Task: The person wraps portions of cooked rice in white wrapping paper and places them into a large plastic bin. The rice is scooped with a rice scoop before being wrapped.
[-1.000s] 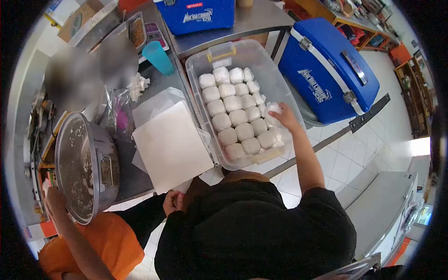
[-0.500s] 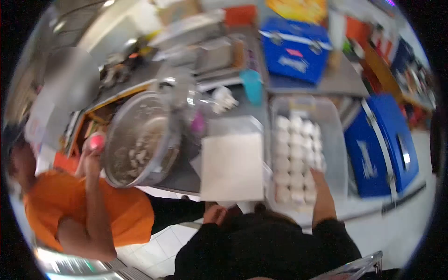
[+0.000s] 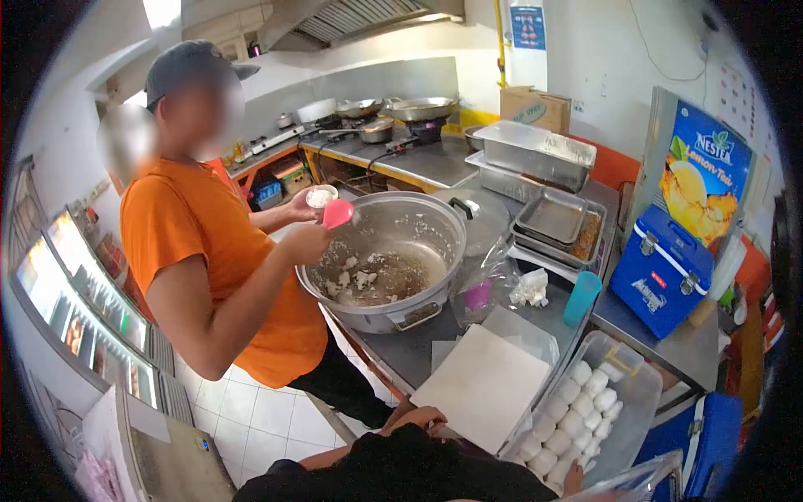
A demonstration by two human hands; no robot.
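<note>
My right hand reaches into a clear plastic bin, beside white rounded bundles packed in rows; its fingers are mostly hidden. At the table's near edge, my left hand has its fingers curled, with nothing visible in them. It is close to a stack of white paper sheets lying on a plastic sheet. To the left, a co-worker in an orange shirt holds a small bowl of rice and a pink rice paddle over a large metal pot with rice remnants inside.
A teal cup, crumpled white plastic and a clear bag lie behind the paper. Metal trays stand further back. Blue cooler boxes are at the right. Pans on stoves line the back counter.
My view has swung left and up, shifting the bin to the lower right. The co-worker's bowl and paddle now show above the pot's rim. My right hand stays at the bundles.
</note>
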